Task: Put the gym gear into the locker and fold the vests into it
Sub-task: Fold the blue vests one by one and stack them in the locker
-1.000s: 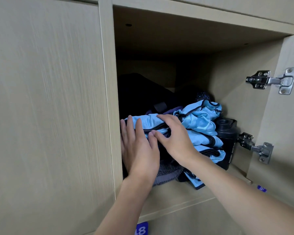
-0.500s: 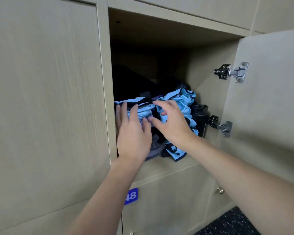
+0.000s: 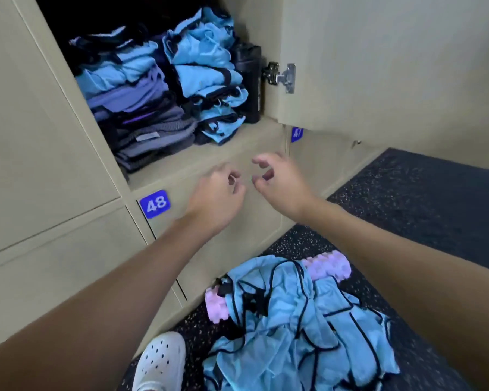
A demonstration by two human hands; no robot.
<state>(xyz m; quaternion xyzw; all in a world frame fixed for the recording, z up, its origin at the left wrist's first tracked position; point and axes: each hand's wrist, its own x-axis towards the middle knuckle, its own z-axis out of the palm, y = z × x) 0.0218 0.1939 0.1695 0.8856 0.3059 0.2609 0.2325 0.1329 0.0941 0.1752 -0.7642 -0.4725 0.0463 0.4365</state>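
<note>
While hands (image 3: pixel 215 196) (image 3: pixel 280 182) hover, vests (image 3: pixel 294 320) lie below — heaped.

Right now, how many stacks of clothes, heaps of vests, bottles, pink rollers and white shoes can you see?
Folded stacks: 2
Loose heap of blue vests: 1
Black bottle: 1
Pink foam roller: 1 (its middle is hidden under the vests)
White shoe: 1
Total: 6

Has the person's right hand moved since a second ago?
Yes, it moved: the right hand has come out and down, now below the beige wooden locker's shelf edge, off the folded light-blue vests.
</note>
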